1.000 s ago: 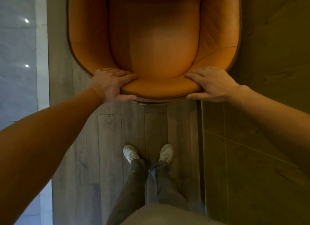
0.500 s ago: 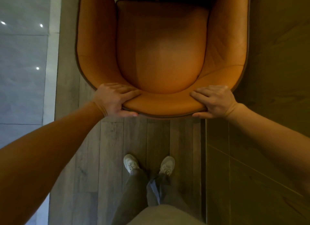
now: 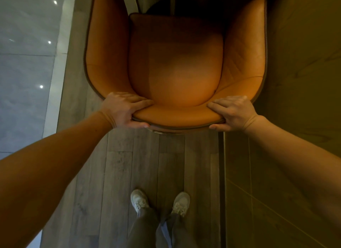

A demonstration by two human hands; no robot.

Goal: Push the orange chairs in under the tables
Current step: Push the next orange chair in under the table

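Observation:
An orange leather tub chair (image 3: 175, 66) fills the upper middle of the head view, seen from above and behind. My left hand (image 3: 123, 112) grips the left end of its curved backrest top, fingers over the rim and thumb beneath. My right hand (image 3: 233, 113) holds the right end of the same backrest in the same way. The seat cushion's front edge shows near the top, with a dark space and a pale table leg (image 3: 129, 0) beyond it. The table top itself is not visible.
A wood-panelled wall (image 3: 299, 81) runs close along the chair's right side. Grey plank flooring (image 3: 144, 164) lies under me, with my two pale shoes (image 3: 160, 201) on it. Glossy grey tiles (image 3: 25, 63) lie to the left past a light strip.
The chair sits lower in the frame than before, so more of the seat front and the dark space beyond it shows. Both hands keep the same grip on the backrest.

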